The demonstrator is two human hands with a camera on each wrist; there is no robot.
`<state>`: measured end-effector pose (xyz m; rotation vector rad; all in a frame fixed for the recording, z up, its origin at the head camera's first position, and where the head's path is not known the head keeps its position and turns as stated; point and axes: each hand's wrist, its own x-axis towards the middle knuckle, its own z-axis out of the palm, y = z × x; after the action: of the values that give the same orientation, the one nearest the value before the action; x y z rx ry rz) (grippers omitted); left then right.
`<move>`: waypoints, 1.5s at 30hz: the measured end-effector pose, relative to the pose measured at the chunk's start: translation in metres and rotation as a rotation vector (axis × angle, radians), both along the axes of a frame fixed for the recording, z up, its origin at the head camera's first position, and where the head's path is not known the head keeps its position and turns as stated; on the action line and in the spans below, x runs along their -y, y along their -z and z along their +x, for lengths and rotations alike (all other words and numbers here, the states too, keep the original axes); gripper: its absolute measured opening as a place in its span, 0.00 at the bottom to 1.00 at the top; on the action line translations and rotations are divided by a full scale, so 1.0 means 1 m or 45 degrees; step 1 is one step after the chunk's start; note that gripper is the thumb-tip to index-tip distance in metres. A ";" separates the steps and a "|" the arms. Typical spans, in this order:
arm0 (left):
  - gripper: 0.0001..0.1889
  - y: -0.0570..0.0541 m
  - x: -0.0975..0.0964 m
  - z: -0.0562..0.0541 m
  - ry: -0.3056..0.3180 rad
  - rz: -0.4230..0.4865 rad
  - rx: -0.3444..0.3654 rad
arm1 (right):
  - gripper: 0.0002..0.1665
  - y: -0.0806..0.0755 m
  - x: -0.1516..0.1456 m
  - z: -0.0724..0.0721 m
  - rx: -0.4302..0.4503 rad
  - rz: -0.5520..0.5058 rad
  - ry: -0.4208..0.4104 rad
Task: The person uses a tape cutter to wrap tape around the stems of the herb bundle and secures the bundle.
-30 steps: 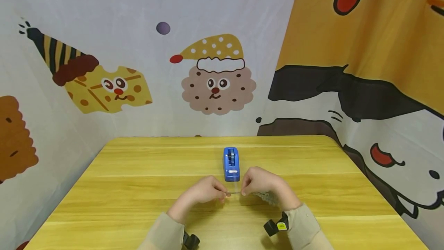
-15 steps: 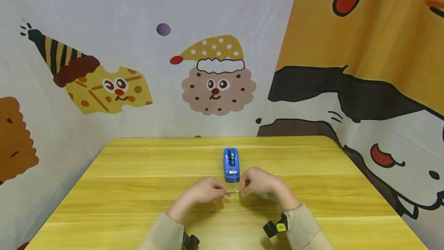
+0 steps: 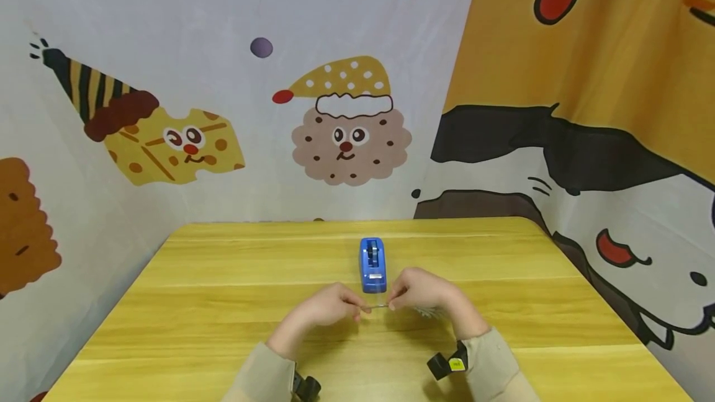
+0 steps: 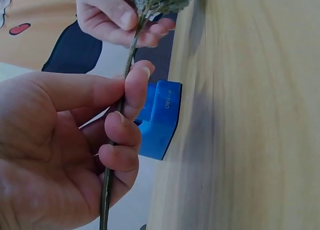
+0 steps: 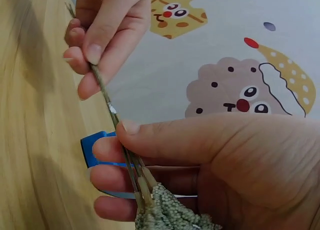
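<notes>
Thin greenish stems [image 3: 379,306] stretch between my two hands, just in front of a blue tape dispenser [image 3: 372,265]. My left hand [image 3: 329,308] pinches their lower part between thumb and fingers. Nearer the flower end, my right hand [image 3: 419,290] holds the same stems between thumb and fingertips. Grey-green, bumpy flower heads [image 5: 170,210] sit below the right palm in the right wrist view. A shiny bit of clear tape [image 5: 111,108] lies on the stems between the hands. From the dispenser's near end, a faint clear strip reaches toward the stems.
The wooden table [image 3: 223,265] extends around the hands on all sides. Behind it hangs a curtain [image 3: 346,203] printed with cartoon figures. A dark wrist camera [image 3: 439,366] sits by the right sleeve, another [image 3: 307,388] by the left.
The stems have shifted slightly toward the dispenser, and both hands have moved a little with them. Less of the flower heads shows beneath the right wrist. The dispenser has stayed in place.
</notes>
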<state>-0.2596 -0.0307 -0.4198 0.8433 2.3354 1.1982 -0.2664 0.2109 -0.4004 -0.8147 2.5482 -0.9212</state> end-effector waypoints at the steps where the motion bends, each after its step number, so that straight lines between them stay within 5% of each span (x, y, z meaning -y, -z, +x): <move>1: 0.10 0.000 0.000 0.000 -0.007 -0.001 -0.007 | 0.04 -0.001 0.000 0.000 0.004 0.015 0.009; 19: 0.09 0.002 0.000 0.001 -0.121 0.023 0.026 | 0.10 0.001 0.009 0.004 -0.075 0.089 0.140; 28: 0.10 0.002 0.002 0.000 -0.056 -0.001 0.021 | 0.14 0.001 0.012 0.006 -0.117 0.118 0.172; 34: 0.10 0.001 0.001 -0.001 -0.027 -0.020 -0.022 | 0.11 -0.002 0.012 0.008 -0.112 0.119 0.167; 45: 0.08 0.004 0.002 -0.002 -0.108 -0.008 -0.034 | 0.05 -0.002 0.011 0.006 -0.095 0.127 0.148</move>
<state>-0.2612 -0.0332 -0.4235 0.7698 2.4172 1.2197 -0.2606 0.1999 -0.3987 -0.6907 2.7062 -0.8040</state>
